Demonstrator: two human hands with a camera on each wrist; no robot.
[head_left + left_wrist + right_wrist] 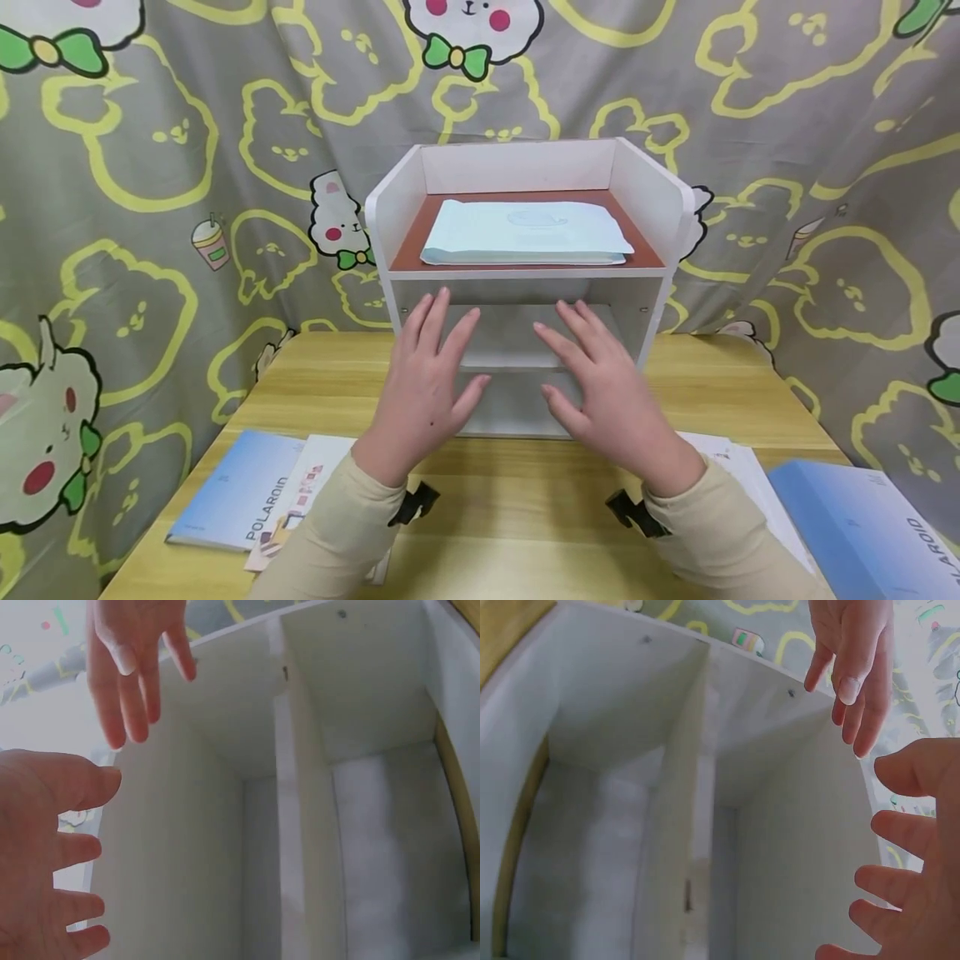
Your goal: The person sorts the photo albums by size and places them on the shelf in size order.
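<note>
Both hands are raised in front of a small white shelf unit [510, 273], fingers spread and holding nothing. My left hand [427, 375] is before the left half of the shelf, its thumb pointing inward. Opposite it, my right hand [600, 379] mirrors the pose before the right half. On the shelf's reddish-brown top lies a flat pale-blue packet [528, 233] with a faint oval print. In the left wrist view, the shelf's middle board [289, 810] divides two bare compartments. From the right wrist, the same compartments show beside the fingers of my right hand [915, 862].
On the wooden table [495, 517], a blue POLAROID book [232, 483] and printed white sheets [307, 483] lie at the left. More white papers [750, 475] and a thick blue POLAROID book [870, 525] lie at the right. A patterned grey curtain [225, 150] hangs behind.
</note>
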